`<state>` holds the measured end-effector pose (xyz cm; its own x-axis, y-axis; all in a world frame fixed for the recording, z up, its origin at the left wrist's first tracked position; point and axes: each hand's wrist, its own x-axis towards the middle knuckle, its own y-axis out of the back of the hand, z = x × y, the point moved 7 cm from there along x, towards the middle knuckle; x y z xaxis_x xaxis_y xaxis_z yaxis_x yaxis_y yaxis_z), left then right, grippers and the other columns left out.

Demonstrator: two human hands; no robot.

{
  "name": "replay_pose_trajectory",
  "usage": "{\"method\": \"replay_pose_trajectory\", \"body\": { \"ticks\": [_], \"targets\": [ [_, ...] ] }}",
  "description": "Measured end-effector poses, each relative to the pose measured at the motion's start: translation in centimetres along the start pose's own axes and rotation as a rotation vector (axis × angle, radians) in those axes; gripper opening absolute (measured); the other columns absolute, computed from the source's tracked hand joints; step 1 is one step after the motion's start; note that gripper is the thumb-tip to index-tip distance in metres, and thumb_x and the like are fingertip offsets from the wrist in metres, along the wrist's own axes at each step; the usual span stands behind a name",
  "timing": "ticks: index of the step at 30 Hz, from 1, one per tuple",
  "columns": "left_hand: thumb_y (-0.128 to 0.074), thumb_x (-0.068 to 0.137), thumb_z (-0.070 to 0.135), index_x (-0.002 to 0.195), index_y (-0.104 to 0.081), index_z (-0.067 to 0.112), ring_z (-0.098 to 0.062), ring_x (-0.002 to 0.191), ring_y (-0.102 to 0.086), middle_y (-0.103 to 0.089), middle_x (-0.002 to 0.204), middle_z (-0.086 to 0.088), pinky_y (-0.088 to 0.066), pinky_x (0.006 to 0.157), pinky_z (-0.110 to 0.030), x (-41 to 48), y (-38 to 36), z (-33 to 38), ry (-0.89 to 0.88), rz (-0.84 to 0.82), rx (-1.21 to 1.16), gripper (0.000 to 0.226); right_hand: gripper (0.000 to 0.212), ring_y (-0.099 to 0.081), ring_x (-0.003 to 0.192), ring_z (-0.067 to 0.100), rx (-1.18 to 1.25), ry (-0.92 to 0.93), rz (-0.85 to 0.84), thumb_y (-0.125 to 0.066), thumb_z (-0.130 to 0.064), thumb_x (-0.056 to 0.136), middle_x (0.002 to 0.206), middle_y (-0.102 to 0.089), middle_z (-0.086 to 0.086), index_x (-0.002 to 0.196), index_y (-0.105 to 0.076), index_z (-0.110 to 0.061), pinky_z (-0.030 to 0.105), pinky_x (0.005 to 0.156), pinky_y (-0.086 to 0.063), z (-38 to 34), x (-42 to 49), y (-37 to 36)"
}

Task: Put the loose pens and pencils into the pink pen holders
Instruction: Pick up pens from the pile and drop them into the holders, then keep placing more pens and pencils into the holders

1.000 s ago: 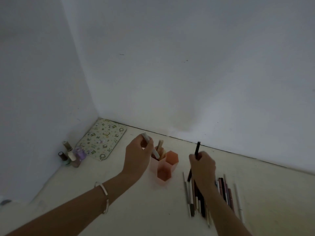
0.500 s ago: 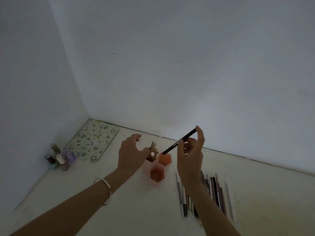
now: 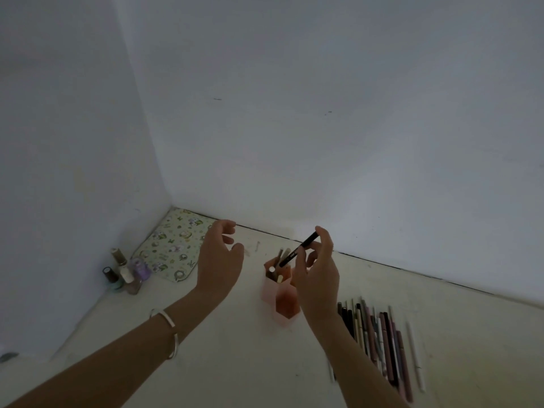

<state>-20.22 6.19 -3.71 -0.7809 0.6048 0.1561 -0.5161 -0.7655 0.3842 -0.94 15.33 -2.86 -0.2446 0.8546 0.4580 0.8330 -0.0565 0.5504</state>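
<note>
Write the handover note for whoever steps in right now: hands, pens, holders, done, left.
Right hand: pinching a black pen, tilted, tip down over the pink pen holders.
Left hand: open, empty, raised left of the holders.
Done: a few pens already stand in the rear holder compartment.
Left: drop the black pen in, then clear the row of loose pens and pencils lying on the surface right of the holders.

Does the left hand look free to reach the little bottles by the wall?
Probably yes. The left hand is open and empty, and the bottles stand uncovered to its left, with only bare surface between; the floral mat lies behind them.
</note>
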Motion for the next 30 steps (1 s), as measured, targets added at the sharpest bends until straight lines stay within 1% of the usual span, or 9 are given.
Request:
{"method": "replay_pose_trajectory", "body": {
  "ticks": [4, 8, 11, 13, 16, 18, 21, 25, 30],
  "targets": [
    [-0.054, 0.079, 0.003, 0.105, -0.054, 0.029, -0.002, 0.086, -0.056, -0.059, 0.102, 0.013, -0.038, 0.064, -0.013, -0.2, 0.0, 0.4, -0.009, -0.005, -0.028, 0.037, 0.044, -0.062, 0.070, 0.012, -0.108, 0.014, -0.113, -0.057, -0.021, 0.095, 0.095, -0.067, -0.003, 0.133, -0.036, -0.028, 0.027, 0.065, -0.053, 1.0, -0.7, -1.2],
    [-0.054, 0.079, 0.002, 0.104, -0.055, 0.028, -0.002, 0.085, -0.056, -0.059, 0.101, 0.012, -0.039, 0.066, -0.014, -0.7, -0.3, 0.6, -0.011, -0.025, -0.025, 0.036, 0.022, -0.063, 0.095, 0.018, -0.194, 0.183, -0.196, -0.057, -0.017, 0.095, 0.122, -0.060, 0.006, 0.115, -0.067, -0.013, 0.023, 0.071, -0.053, 1.1, -2.3, -2.3],
    [-0.058, 0.077, 0.007, 0.095, -0.056, 0.030, -0.002, 0.077, -0.058, -0.060, 0.093, 0.015, -0.041, 0.064, -0.013, -1.9, -0.6, 1.7, -0.045, -0.061, -0.004, 0.029, 0.030, -0.061, 0.084, 0.012, -0.113, 0.102, -0.103, -0.050, -0.011, 0.096, 0.127, -0.053, 0.009, 0.124, -0.062, -0.010, 0.016, 0.067, -0.051, 2.2, -1.8, -0.7],
    [-0.062, 0.079, 0.012, 0.086, -0.057, 0.031, -0.002, 0.070, -0.060, -0.062, 0.082, 0.014, -0.046, 0.059, -0.013, -3.7, -1.9, 2.9, -0.111, -0.159, -0.019, 0.021, 0.032, -0.055, 0.083, 0.001, -0.076, 0.018, 0.017, -0.048, -0.004, 0.094, 0.122, -0.054, 0.006, 0.123, -0.061, -0.009, 0.007, 0.065, -0.045, 3.3, -0.6, 1.6],
    [-0.061, 0.085, 0.017, 0.084, -0.060, 0.027, -0.003, 0.066, -0.063, -0.064, 0.078, 0.009, -0.052, 0.060, -0.012, -8.4, -6.9, 3.3, -0.135, -0.457, 0.049, 0.010, 0.033, -0.049, 0.091, -0.018, -0.059, -0.079, 0.100, -0.047, 0.001, 0.093, 0.116, -0.058, 0.000, 0.121, -0.060, -0.010, -0.003, 0.069, -0.038, 5.3, 0.7, 5.1],
    [-0.058, 0.089, 0.016, 0.090, -0.062, 0.023, -0.005, 0.071, -0.063, -0.063, 0.086, 0.006, -0.052, 0.063, -0.012, -11.7, -11.0, 1.8, -0.059, -0.651, 0.136, 0.008, 0.033, -0.051, 0.089, -0.018, -0.062, -0.130, 0.097, -0.047, 0.001, 0.093, 0.112, -0.060, -0.001, 0.121, -0.060, -0.010, 0.000, 0.067, -0.041, 6.8, 0.7, 6.7],
    [-0.052, 0.092, 0.013, 0.096, -0.064, 0.013, -0.015, 0.095, -0.063, -0.064, 0.099, -0.002, -0.048, 0.078, -0.017, -15.1, -16.3, -1.2, 0.030, -0.802, 0.341, 0.012, 0.033, -0.056, 0.072, -0.003, -0.073, -0.197, 0.055, -0.049, 0.001, 0.091, 0.105, -0.062, -0.002, 0.118, -0.060, -0.014, 0.010, 0.057, -0.041, 8.8, 0.1, 8.3],
    [-0.047, 0.095, 0.018, 0.113, -0.055, 0.008, -0.023, 0.110, -0.058, -0.059, 0.119, -0.008, -0.044, 0.085, -0.026, -16.1, -19.7, -3.9, 0.142, -0.785, 0.550, 0.023, 0.031, -0.059, 0.073, 0.003, -0.055, -0.242, 0.000, -0.051, 0.000, 0.091, 0.101, -0.065, -0.003, 0.114, -0.062, -0.016, 0.018, 0.063, -0.050, 11.0, -1.5, 9.5],
    [-0.048, 0.094, 0.019, 0.112, -0.055, 0.008, -0.025, 0.111, -0.060, -0.061, 0.120, -0.008, -0.046, 0.086, -0.029, -15.6, -21.1, -4.1, 0.164, -0.726, 0.635, 0.022, 0.025, -0.062, 0.092, 0.005, -0.050, -0.268, -0.068, -0.051, -0.002, 0.093, 0.101, -0.066, -0.006, 0.110, -0.065, -0.015, 0.026, 0.084, -0.054, 13.0, -2.7, 10.1]
  ]
}}
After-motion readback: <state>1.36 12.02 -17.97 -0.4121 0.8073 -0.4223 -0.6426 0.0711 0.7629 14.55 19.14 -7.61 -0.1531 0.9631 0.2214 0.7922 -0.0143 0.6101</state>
